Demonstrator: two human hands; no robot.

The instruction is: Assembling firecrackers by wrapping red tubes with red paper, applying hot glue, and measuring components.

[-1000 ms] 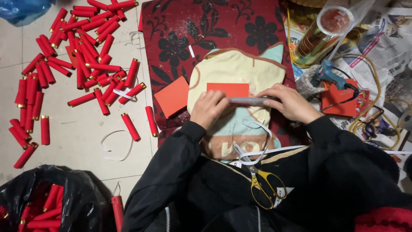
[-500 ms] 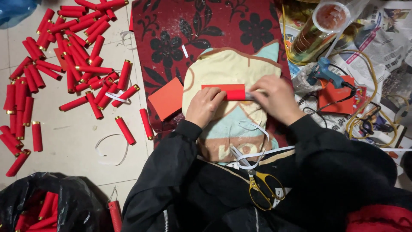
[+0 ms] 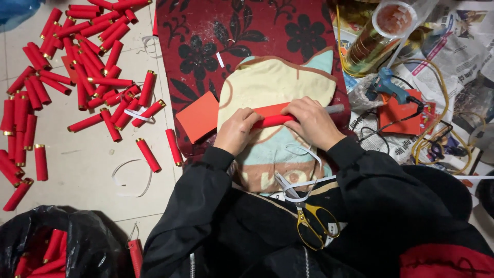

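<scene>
floor: pale tiles (image 3: 77,159) | rug: dark red, black flowers (image 3: 216,36) | newspaper (image 3: 453,51) spread right

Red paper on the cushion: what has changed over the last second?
The red paper was a flat sheet lying above a grey rod; now it is mostly rolled around the rod, forming a tube under both palms. The left hand and right hand have shifted slightly up the cushion with the roll. The red tubes on the floor, scissors and glue gun stayed put.
</scene>
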